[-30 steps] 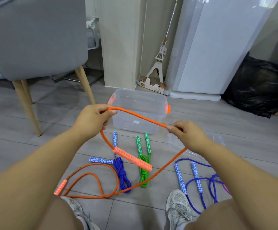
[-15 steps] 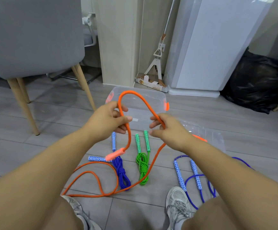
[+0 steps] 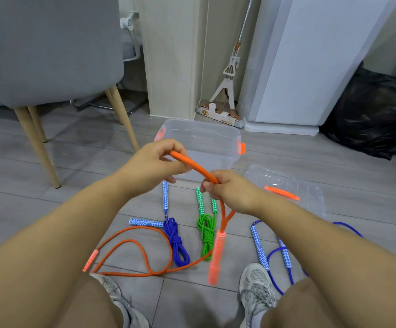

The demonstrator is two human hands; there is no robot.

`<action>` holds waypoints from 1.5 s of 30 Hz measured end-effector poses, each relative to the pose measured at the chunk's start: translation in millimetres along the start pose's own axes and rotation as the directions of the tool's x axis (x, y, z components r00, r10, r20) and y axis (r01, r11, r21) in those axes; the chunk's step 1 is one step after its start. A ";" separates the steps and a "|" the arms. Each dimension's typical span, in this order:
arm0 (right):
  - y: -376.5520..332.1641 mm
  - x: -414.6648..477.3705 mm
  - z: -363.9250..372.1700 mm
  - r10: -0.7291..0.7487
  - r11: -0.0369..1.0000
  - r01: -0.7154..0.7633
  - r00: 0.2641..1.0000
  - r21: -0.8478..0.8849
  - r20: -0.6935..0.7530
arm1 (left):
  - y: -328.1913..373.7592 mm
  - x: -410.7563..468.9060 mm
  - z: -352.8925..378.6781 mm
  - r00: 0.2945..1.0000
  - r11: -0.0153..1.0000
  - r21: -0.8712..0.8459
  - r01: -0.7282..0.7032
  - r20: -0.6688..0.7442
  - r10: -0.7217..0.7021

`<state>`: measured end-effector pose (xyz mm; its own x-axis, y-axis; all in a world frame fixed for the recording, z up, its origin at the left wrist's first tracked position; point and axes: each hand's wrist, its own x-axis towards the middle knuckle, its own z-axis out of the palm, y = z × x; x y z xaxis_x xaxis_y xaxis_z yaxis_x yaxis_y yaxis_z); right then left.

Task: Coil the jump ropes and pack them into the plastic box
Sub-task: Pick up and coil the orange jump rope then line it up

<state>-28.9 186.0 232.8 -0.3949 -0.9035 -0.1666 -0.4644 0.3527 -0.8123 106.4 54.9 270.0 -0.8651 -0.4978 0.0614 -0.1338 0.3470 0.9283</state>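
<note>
Collapsed from a tall loop, the orange rope [image 3: 193, 166] is doubled; left hand [image 3: 153, 163] and right hand [image 3: 231, 194] each clamp it in their grip. Cardboard box [image 3: 218, 116] lettering is illegible.

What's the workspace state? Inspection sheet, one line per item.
Surface: floor, grey tiles.
Job's things: box clear, looks empty; lid off, on the floor to its right; orange rope doubled between both hands, one handle dangling, rest loose on the floor; coiled blue rope and green rope bundled; loose blue rope by right shoe.
Clutter: nothing seen.
Grippers: left hand and right hand both grip the orange rope.
Cables: nothing seen.
Surroundings: chair, mop, black bag, white unit.
</note>
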 end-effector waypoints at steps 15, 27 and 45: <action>17.6 -22.6 -18.2 -0.112 0.971 0.098 0.992 -0.220 -0.055 | -14.2 10.4 -11.3 0.911 0.949 0.260 0.179 -0.409 -0.059; 5.2 -7.8 7.5 -0.042 0.980 0.062 0.994 0.191 -0.104 | -4.5 23.6 10.8 0.901 0.679 -0.731 0.071 -0.244 -0.358; -0.6 -4.8 18.8 -0.006 0.990 -0.003 0.998 0.144 0.065 | -2.0 22.4 31.3 0.961 0.526 -0.838 0.145 -0.008 -0.277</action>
<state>-11.9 185.6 223.6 -0.3400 -0.9195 -0.1972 -0.3444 0.3169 -0.8837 72.2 68.0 258.1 -0.7903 -0.5806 -0.1957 0.2091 -0.5558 0.8046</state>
